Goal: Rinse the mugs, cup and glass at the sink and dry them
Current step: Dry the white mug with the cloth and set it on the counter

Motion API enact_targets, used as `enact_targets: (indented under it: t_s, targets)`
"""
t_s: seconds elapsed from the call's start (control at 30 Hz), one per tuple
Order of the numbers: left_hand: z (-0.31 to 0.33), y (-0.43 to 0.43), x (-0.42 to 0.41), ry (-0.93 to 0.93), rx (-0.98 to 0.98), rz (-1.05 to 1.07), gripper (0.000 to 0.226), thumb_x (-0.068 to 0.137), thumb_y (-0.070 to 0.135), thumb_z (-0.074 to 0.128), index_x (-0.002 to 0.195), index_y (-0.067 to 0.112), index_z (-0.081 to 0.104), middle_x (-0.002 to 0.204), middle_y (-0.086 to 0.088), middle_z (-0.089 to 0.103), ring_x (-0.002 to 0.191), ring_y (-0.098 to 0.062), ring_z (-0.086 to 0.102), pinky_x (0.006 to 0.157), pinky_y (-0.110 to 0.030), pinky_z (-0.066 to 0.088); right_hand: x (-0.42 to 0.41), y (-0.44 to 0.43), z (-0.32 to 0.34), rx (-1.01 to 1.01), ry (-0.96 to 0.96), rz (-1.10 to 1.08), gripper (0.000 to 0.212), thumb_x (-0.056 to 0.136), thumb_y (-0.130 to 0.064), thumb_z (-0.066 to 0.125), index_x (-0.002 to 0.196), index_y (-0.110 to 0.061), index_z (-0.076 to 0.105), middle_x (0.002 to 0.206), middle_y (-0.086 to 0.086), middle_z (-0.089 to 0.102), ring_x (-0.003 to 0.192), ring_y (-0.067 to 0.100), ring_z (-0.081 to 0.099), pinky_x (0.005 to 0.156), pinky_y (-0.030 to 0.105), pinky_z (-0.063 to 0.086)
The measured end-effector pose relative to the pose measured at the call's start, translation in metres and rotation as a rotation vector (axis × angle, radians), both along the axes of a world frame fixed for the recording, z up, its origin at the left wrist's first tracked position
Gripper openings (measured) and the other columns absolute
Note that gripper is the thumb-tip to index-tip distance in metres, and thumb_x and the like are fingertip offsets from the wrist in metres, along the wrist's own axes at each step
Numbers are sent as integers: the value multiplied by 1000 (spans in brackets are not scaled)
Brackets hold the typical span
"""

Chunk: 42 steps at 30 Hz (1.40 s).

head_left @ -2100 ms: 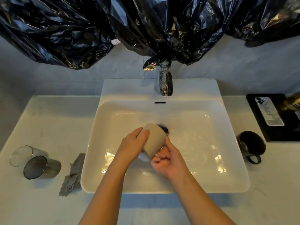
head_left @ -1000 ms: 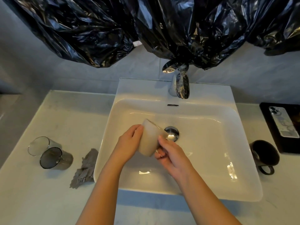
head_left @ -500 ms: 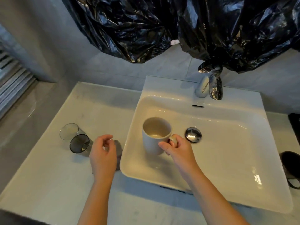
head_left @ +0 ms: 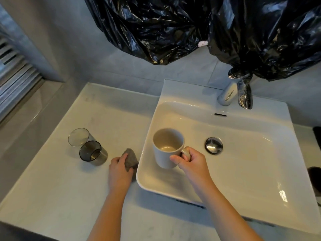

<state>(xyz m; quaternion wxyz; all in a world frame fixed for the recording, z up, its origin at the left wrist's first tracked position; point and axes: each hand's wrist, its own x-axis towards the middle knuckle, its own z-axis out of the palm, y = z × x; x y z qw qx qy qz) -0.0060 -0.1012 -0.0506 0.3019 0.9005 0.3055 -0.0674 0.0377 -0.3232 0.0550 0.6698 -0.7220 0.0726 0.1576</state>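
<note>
Beige mug (head_left: 167,147) is over the left part of the sink (head_left: 246,159) basin, upright, mouth facing up, long axis vertical, handle pointing right toward the drain plug (head_left: 214,145). I can't tell if its base touches the basin. Right hand (head_left: 192,163) grasps the handle, fingers curled round it, thumb laid along the mug wall. A little shine at the mug's bottom inside. Left hand (head_left: 119,171) is on the counter (head_left: 52,180) just beside the sink's left rim, fingers curled over a crumpled grey cloth (head_left: 130,160), pinching it. Further left, a clear glass (head_left: 78,137) and a smoky cup (head_left: 91,153) stand upright, mouths up, touching or nearly so, glass behind cup. Chrome faucet (head_left: 242,96) at the back rim, spout pointing into the basin. Black plastic bags (head_left: 156,32) hang over the wall above.
</note>
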Motion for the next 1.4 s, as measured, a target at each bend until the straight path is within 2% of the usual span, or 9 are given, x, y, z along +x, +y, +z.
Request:
enact_targets:
  t_s: [0.13,0.33,0.43,0.6,0.77,1.1,1.23,1.3,1.4]
  targets:
    - [13,-2,4,-161,-14,55,50,83,-1,58,132,12,56,117,-16,59,102,-30,56,83,-33,44,-1,-2,-1,17,4,-16,52,78,-3,75,60,-19,29,55,-8,29,56,10,29,53,18,30]
    - [93,-14,26,-511,-35,136,51,83,-8,54,130,12,58,118,-6,54,107,-20,51,91,-22,35,3,-13,-2,77,39,-120,51,81,-4,74,61,-19,30,59,3,31,63,19,33,63,28,36]
    - [130,-34,38,-595,-112,44,52,82,-6,56,126,21,59,116,7,52,101,-5,48,85,-10,36,3,-18,-3,449,215,-308,38,83,-8,69,64,-17,38,52,-1,31,51,15,33,52,25,37]
    - [140,-77,57,-336,-462,-138,32,76,11,62,103,29,63,96,9,66,89,-9,62,77,-27,52,1,-36,3,1170,584,-757,18,86,-18,63,71,-12,55,43,-5,27,32,5,30,35,16,39]
    - [130,-118,63,-225,-750,-160,13,71,14,53,83,14,51,71,-1,57,61,-10,55,48,-21,43,-2,-60,1,1327,646,-820,23,80,-20,65,61,-9,60,42,-5,28,31,3,30,32,11,39]
    - [131,-150,70,-241,-690,-302,20,67,20,52,87,16,49,78,-3,59,68,-12,57,56,-27,45,-17,-74,-22,1503,610,-865,31,62,-19,85,80,-10,62,64,-4,37,34,3,39,31,14,41]
    - [126,-152,70,-182,-734,-168,14,78,17,55,92,15,54,85,-9,64,76,-21,62,61,-34,50,-14,-84,-12,1309,504,-741,18,77,-20,71,87,-9,61,51,-4,33,38,4,33,35,13,36]
    - [124,-150,67,-175,-711,-85,14,88,9,54,99,17,56,91,-10,67,82,-26,66,63,-36,53,-9,-95,-5,1002,368,-635,14,82,-20,64,83,-10,54,54,-3,37,44,5,34,39,16,35]
    - [132,-150,62,-261,-659,-136,28,90,4,53,106,26,58,97,-3,67,87,-19,68,59,-26,54,-4,-112,-4,352,114,-466,42,86,-13,71,65,-18,34,53,-4,40,53,15,39,52,25,37]
